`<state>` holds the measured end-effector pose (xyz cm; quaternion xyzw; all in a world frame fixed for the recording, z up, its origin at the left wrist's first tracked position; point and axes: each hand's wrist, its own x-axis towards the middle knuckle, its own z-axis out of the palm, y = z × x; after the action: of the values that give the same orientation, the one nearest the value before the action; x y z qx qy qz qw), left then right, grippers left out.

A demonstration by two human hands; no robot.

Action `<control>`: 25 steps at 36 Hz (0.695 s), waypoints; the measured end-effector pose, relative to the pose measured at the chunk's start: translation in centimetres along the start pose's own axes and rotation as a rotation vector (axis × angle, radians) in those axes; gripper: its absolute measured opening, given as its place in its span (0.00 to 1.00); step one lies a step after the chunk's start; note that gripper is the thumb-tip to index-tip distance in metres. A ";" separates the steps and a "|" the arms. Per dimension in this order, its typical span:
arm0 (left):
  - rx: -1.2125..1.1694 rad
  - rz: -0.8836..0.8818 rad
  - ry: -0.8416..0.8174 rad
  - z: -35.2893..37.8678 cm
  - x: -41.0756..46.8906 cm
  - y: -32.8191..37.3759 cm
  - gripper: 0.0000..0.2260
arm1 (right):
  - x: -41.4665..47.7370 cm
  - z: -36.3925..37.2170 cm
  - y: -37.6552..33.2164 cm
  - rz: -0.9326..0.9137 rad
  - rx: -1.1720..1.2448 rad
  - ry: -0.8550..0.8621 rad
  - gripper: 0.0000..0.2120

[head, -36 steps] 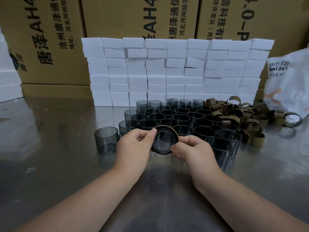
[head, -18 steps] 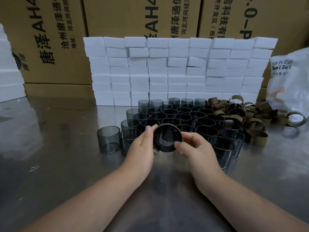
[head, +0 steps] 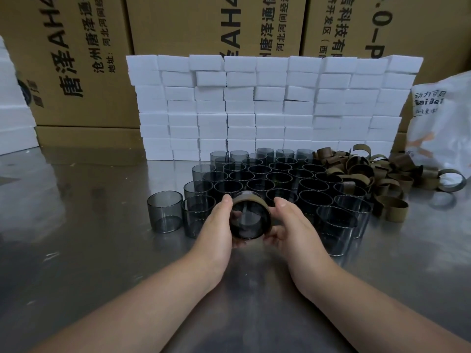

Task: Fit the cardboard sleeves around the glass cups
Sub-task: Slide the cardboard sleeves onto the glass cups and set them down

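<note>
Your left hand (head: 219, 222) and right hand (head: 288, 225) clasp one glass cup (head: 248, 224), cardboard sleeve (head: 251, 198) partly seated at its far end; next, press it evenly along.

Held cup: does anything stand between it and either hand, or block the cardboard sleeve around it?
Nothing visible does. The left hand and right hand grip the glass cup directly from both sides, and the cardboard sleeve rings its far end.

We see dim, even light; the glass cups (head: 257, 171) read nearly black. The steel table (head: 76, 225) throws back smeared reflections of the foam blocks (head: 267, 110). Wide-angle distortion bends the cardboard boxes (head: 173, 26) near the edges.
</note>
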<state>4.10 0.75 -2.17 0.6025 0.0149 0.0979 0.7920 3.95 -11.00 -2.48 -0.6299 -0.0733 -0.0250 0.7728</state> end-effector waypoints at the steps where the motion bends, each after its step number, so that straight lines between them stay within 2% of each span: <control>1: 0.001 0.009 -0.018 0.0 0.0 -0.1 0.16 | 0.0 0.0 0.0 0.024 0.003 -0.021 0.17; 4: -0.016 0.015 -0.090 -0.1 -0.3 -0.2 0.15 | 0.1 0.0 0.2 0.048 -0.049 -0.072 0.24; 10: -0.061 0.000 -0.074 -0.2 -0.5 0.3 0.12 | -0.4 0.2 0.1 0.010 -0.151 -0.115 0.22; 18: -0.023 0.048 -0.097 -0.5 -0.5 0.4 0.13 | -0.8 0.1 0.0 -0.022 -0.294 -0.126 0.26; 25: 0.120 0.098 -0.060 -0.1 -0.6 0.3 0.10 | -0.9 0.1 0.0 0.015 -0.325 -0.182 0.30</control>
<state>3.49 0.83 -1.98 0.6515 -0.0323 0.1173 0.7488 3.04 -10.92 -2.60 -0.7466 -0.1331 0.0263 0.6513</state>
